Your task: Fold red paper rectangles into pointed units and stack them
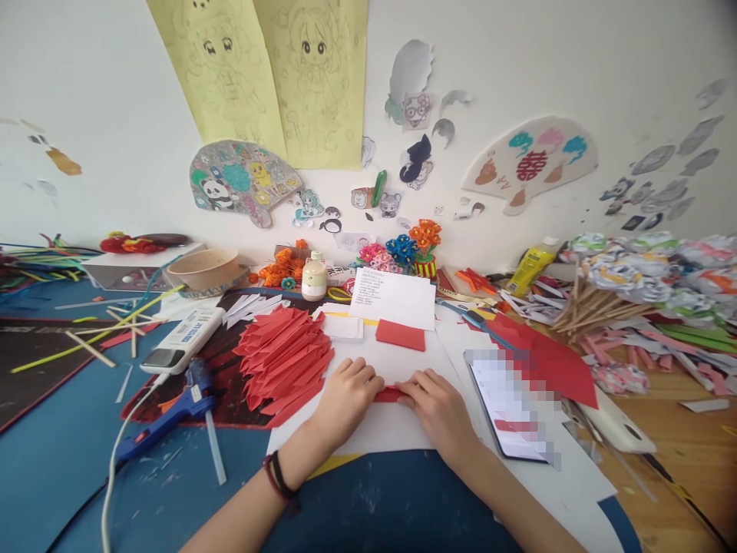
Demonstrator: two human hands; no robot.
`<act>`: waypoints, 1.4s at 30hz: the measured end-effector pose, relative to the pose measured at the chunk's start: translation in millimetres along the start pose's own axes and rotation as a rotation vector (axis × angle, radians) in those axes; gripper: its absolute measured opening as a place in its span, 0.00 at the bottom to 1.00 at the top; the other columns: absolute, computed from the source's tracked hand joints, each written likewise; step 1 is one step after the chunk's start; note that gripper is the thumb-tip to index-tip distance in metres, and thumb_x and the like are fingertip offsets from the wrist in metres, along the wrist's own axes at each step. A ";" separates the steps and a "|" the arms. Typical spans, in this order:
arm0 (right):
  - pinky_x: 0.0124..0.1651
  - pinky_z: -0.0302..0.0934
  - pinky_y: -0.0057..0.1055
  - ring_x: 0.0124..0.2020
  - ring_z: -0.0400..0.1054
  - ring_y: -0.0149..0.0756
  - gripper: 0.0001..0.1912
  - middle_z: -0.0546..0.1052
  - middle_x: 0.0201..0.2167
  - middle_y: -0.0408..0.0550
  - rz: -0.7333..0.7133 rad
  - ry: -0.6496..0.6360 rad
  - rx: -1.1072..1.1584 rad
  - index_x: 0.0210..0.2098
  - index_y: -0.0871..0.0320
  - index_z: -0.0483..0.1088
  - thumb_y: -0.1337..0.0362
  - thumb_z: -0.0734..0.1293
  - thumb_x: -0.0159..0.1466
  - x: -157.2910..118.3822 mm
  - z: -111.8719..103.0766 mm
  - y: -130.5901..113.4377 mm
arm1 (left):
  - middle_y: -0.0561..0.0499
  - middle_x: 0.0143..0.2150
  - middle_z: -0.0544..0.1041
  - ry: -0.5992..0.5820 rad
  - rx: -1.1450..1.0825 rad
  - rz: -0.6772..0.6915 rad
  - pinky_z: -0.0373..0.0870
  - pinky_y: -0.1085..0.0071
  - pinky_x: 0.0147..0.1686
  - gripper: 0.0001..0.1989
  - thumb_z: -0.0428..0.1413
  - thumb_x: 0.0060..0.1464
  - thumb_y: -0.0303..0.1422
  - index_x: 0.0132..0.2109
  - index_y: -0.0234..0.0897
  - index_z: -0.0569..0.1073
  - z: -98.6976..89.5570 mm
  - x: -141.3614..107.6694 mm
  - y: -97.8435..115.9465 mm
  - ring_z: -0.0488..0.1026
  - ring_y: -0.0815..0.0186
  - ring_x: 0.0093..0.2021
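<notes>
A small folded strip of red paper [390, 395] lies over the white sheets, held at its two ends. My left hand [350, 395] has its fingers closed on the left end, and my right hand [433, 403] pinches the right end. Left of my left hand rises a large pile of folded red paper pieces [283, 357]. Beyond my hands are a flat red paper rectangle [401, 336], a small stack of white paper [343, 328] and a white sheet with writing [393, 298].
A tablet [510, 407] lies right of my right hand, near red sheets [553, 361]. On the left are a blue glue gun [173, 418], a white power strip [183, 340] and its cable. A bottle [314, 277] and paper flowers [424, 238] stand by the wall.
</notes>
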State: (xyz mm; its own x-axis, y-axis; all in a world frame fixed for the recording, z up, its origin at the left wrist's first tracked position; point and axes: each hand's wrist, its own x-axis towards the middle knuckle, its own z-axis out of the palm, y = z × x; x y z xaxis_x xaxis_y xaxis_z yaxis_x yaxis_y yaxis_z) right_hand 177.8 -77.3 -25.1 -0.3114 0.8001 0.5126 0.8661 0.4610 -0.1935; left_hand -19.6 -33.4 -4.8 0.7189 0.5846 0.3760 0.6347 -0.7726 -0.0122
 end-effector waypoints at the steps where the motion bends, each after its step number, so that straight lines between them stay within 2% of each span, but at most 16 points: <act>1: 0.36 0.61 0.34 0.34 0.66 0.38 0.10 0.72 0.31 0.47 0.005 -0.003 0.009 0.42 0.55 0.74 0.68 0.61 0.68 0.0 -0.3 0.2 | 0.49 0.32 0.71 -0.016 0.024 0.048 0.56 0.65 0.34 0.11 0.47 0.65 0.29 0.36 0.35 0.71 -2.0 -0.5 -1.1 0.63 0.63 0.36; 5: 0.36 0.62 0.34 0.35 0.66 0.38 0.10 0.73 0.31 0.47 0.004 -0.015 0.013 0.43 0.55 0.74 0.68 0.61 0.68 0.1 -1.2 0.3 | 0.48 0.33 0.70 -0.053 0.115 0.183 0.59 0.65 0.34 0.08 0.46 0.64 0.26 0.40 0.33 0.70 -7.5 -3.1 -3.4 0.64 0.62 0.36; 12: 0.34 0.60 0.34 0.33 0.66 0.38 0.08 0.73 0.29 0.46 -0.008 -0.043 -0.070 0.39 0.55 0.75 0.68 0.63 0.67 2.5 -1.4 0.1 | 0.47 0.33 0.70 -0.086 0.150 0.248 0.63 0.66 0.32 0.09 0.46 0.63 0.24 0.36 0.32 0.69 -4.0 -2.4 -1.0 0.64 0.62 0.34; 16: 0.34 0.58 0.33 0.33 0.65 0.37 0.08 0.73 0.28 0.45 -0.004 -0.075 -0.111 0.36 0.55 0.75 0.69 0.63 0.67 4.2 -4.2 -2.0 | 0.48 0.32 0.70 -0.066 0.113 0.273 0.64 0.68 0.31 0.11 0.46 0.64 0.25 0.34 0.32 0.68 -1.2 -0.7 -3.6 0.65 0.63 0.34; 21: 0.34 0.56 0.33 0.33 0.65 0.36 0.09 0.73 0.29 0.44 -0.021 -0.069 -0.156 0.36 0.56 0.74 0.71 0.62 0.67 1.6 -2.4 -2.2 | 0.47 0.33 0.69 -0.043 0.176 0.339 0.64 0.67 0.34 0.10 0.46 0.63 0.23 0.34 0.32 0.69 -0.1 0.6 -3.7 0.65 0.62 0.36; 34: 0.34 0.55 0.33 0.33 0.65 0.36 0.10 0.73 0.28 0.44 -0.052 -0.102 -0.232 0.32 0.57 0.71 0.72 0.62 0.67 1.8 -1.2 -4.8 | 0.46 0.35 0.69 -0.120 0.282 0.273 0.61 0.65 0.33 0.08 0.47 0.61 0.22 0.37 0.30 0.71 -8.5 1.2 9.6 0.66 0.59 0.37; 38: 0.34 0.55 0.34 0.34 0.65 0.37 0.10 0.73 0.29 0.45 -0.057 -0.117 -0.234 0.33 0.57 0.72 0.73 0.61 0.67 2.4 -1.6 -6.2 | 0.46 0.36 0.70 -0.156 0.325 0.177 0.61 0.64 0.34 0.08 0.48 0.60 0.21 0.39 0.30 0.72 -15.0 -4.4 16.2 0.66 0.59 0.38; 42: 0.34 0.56 0.34 0.35 0.65 0.37 0.10 0.72 0.30 0.44 -0.038 -0.153 -0.222 0.34 0.57 0.71 0.74 0.60 0.67 3.6 -3.3 -8.2 | 0.43 0.44 0.70 -0.069 0.402 0.072 0.62 0.62 0.43 0.13 0.45 0.60 0.20 0.48 0.28 0.71 -15.3 -11.8 31.1 0.66 0.57 0.44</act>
State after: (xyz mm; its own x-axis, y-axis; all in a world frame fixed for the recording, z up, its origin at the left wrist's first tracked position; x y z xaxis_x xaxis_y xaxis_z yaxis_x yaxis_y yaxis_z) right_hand 170.8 -79.4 -18.9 -0.3864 0.8404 0.3801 0.9118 0.4102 0.0200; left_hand -12.7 -68.1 4.5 0.7742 0.5585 0.2978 0.6324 -0.6618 -0.4026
